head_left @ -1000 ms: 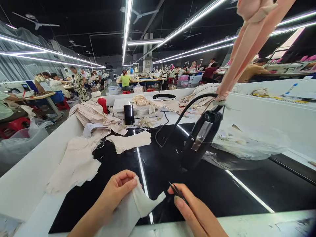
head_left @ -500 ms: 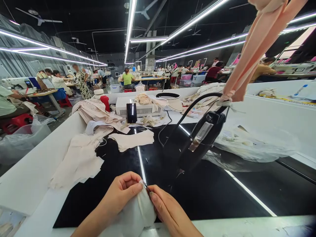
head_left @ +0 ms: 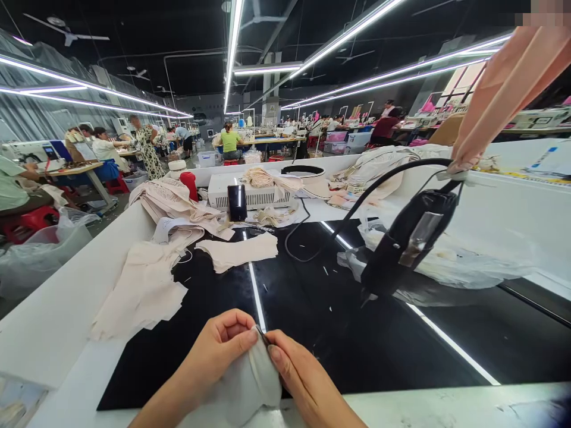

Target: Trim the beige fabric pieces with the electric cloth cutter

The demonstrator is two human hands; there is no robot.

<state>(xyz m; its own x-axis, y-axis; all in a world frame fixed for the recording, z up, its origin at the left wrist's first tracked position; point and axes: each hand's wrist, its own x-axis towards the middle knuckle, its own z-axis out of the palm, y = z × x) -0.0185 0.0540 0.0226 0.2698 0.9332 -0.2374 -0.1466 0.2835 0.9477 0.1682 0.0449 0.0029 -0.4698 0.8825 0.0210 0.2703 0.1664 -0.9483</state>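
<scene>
Near the front edge of the black work surface, my left hand (head_left: 225, 351) pinches the top of a pale fabric piece (head_left: 250, 383) between thumb and fingers. The cloth hangs below both hands. My right hand (head_left: 303, 371) is closed round a slim dark tool (head_left: 262, 335), which looks like tweezers, its tip touching the fabric edge by my left thumb. Most of the tool is hidden in the fingers. Beyond my right hand, a black handheld device (head_left: 408, 244) with a cord hangs tilted from a peach fabric strip (head_left: 504, 101).
Stacked cream fabric pieces (head_left: 143, 285) lie at the left, with another flat stack (head_left: 238, 251) on the black surface (head_left: 312, 309). A phone (head_left: 237, 203) leans on a white box (head_left: 218, 193). Clear plastic bags (head_left: 482, 261) lie at the right. Co-workers sit at sewing tables beyond.
The hanging black device has swung to the right and away from my hands, along with its strip and cord. Both hands stay nearly in place on the fabric.
</scene>
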